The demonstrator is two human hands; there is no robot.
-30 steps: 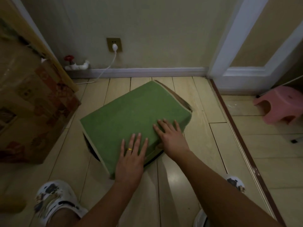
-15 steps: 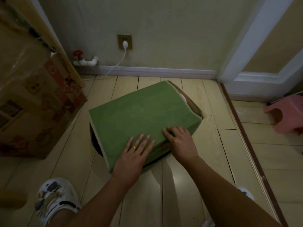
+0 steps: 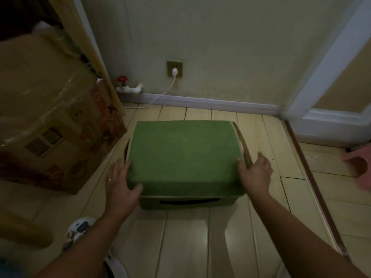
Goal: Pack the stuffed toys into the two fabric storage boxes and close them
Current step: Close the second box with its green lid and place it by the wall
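- Box now squared to me on the floor near the back wall, lid down.
- Left hand and right hand moved from lid to sides, fingers straight, pressing.
- One box looks closed.

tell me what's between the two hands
The green box with its lid on lies between them in the head view: the left hand is at its left side, the right hand at its right.
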